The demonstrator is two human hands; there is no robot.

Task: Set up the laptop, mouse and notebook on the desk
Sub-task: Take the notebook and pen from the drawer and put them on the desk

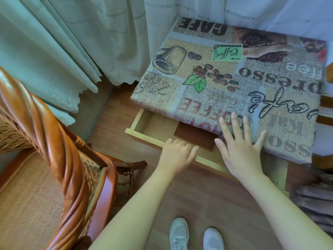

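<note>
A small desk stands under a coffee-print cloth. Its pale wooden drawer is pulled out towards me. Inside lies a brown notebook, partly under the desk top. My left hand curls its fingers over the drawer's front edge. With fingers spread, my right hand hovers over the drawer's right part and the desk's near edge, holding nothing. No laptop or mouse is in view.
A wicker chair with a glossy wooden frame stands at the left, close to the drawer. Curtains hang behind the desk. Dark slatted furniture sits at the right edge. My feet stand on the wooden floor.
</note>
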